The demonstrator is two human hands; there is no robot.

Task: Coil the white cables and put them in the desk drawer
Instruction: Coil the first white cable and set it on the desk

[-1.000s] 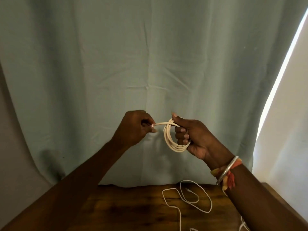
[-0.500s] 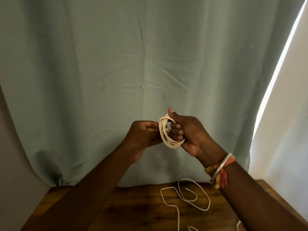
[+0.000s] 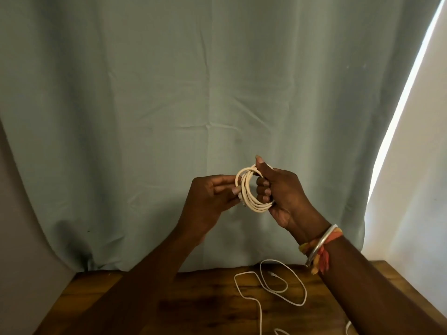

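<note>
A cream-white cable wound into a small coil (image 3: pixel 251 204) hangs in the air before the curtain. My right hand (image 3: pixel 280 197) grips the coil's right side, thumb up over the top and fingers curled through the loops. My left hand (image 3: pixel 212 201) pinches the cable's end against the coil's left side. Below, a second white cable (image 3: pixel 283 286) lies loose in open loops on the wooden desk (image 3: pixel 135 298). No drawer is in view.
A pale green curtain (image 3: pixel 193 93) hangs right behind the desk. A bright gap of light (image 3: pixel 399 117) runs down the right side. A bangle and orange thread (image 3: pixel 319 247) circle my right wrist. A further cable piece (image 3: pixel 348 327) shows at the lower right.
My left hand drew the free end across to the coil and now holds it against the loops. Both hands stay raised together; the view tilted slightly downward.
</note>
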